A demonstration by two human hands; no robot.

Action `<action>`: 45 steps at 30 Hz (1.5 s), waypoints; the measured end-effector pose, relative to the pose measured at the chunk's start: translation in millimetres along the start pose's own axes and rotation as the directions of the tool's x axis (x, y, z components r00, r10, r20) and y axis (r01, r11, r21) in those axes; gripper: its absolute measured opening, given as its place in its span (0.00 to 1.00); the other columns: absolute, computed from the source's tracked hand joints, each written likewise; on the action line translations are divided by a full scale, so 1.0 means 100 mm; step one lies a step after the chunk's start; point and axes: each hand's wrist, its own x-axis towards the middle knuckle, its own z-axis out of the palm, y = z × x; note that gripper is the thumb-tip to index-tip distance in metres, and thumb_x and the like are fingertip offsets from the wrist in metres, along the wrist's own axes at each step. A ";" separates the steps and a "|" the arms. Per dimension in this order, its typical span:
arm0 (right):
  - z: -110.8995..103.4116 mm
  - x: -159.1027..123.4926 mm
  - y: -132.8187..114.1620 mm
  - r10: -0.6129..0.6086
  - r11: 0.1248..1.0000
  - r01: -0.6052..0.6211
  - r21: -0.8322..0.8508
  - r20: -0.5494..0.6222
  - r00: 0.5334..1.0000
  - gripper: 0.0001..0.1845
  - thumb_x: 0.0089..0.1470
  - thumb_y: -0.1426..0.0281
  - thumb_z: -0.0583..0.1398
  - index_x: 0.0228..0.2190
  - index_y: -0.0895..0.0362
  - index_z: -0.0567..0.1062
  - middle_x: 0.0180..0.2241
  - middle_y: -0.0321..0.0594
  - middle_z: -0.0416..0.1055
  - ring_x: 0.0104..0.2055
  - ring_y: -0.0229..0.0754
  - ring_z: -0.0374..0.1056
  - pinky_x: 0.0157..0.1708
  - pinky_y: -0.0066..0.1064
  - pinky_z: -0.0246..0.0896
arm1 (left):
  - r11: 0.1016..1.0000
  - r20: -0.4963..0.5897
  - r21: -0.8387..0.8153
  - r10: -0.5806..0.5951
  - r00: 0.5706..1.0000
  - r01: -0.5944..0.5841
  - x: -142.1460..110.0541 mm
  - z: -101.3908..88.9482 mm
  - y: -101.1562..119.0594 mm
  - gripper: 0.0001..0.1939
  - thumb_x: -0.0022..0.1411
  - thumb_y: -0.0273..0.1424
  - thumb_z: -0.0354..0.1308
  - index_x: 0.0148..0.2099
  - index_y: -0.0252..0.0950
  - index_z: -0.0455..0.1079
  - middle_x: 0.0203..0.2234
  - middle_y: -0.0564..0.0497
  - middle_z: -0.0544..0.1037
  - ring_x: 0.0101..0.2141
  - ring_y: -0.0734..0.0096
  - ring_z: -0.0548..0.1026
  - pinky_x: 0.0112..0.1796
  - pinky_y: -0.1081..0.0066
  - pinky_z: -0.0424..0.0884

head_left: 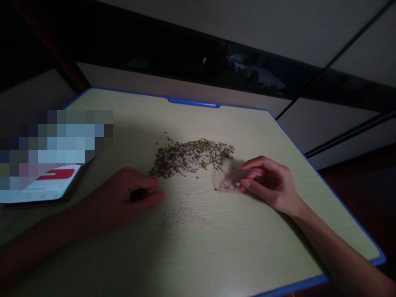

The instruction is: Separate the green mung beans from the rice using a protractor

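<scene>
A mixed pile of green beans and pale rice-like grains (193, 156) lies mid-table. My left hand (133, 194) is at the pile's near left edge, its fingers curled and the thumb close to the forefinger. Anything between those fingertips is too small to make out. To the right of the pile, my right hand (272, 181) is closed on a clear plastic cup with pink print (229, 181). The cup is tilted low over the tabletop, its round mouth facing left. Nearer to me, between the hands, is a smaller heap of pale grains (187, 218).
The pale table (247, 247) has a blue edge and a blue handle-like strip (194, 103) at the back. A device with a lit screen (46, 189), partly pixelated, stands at the left. Behind the table are light panels with a dark glossy band (185, 57).
</scene>
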 end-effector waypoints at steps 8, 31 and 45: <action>0.04 0.02 0.05 -0.174 0.966 0.118 -0.232 -0.237 0.956 0.12 0.46 0.73 0.63 0.35 0.53 0.71 0.27 0.35 0.71 0.24 0.36 0.66 0.22 0.29 0.62 | 1.000 0.015 -0.025 -0.015 1.000 0.016 0.01 -0.01 0.01 0.19 0.57 0.32 0.45 0.16 0.35 0.50 0.10 0.60 0.50 0.13 0.84 0.53 0.16 0.82 0.49; -0.05 0.09 0.10 -0.036 0.979 -0.009 -0.206 -0.216 0.976 0.08 0.47 0.72 0.61 0.33 0.56 0.71 0.20 0.33 0.68 0.20 0.34 0.62 0.18 0.26 0.57 | 1.000 -0.013 0.001 0.014 1.000 -0.014 0.00 0.00 -0.02 0.19 0.58 0.32 0.46 0.16 0.35 0.49 0.11 0.60 0.51 0.13 0.84 0.53 0.15 0.82 0.50; -0.04 0.14 0.09 -0.067 0.952 -0.014 -0.307 -0.249 0.966 0.08 0.47 0.71 0.61 0.32 0.57 0.70 0.20 0.32 0.66 0.19 0.33 0.62 0.17 0.25 0.55 | 1.000 0.020 0.006 -0.023 1.000 0.023 -0.02 0.02 -0.03 0.19 0.57 0.33 0.45 0.15 0.35 0.49 0.10 0.60 0.50 0.13 0.84 0.53 0.15 0.82 0.51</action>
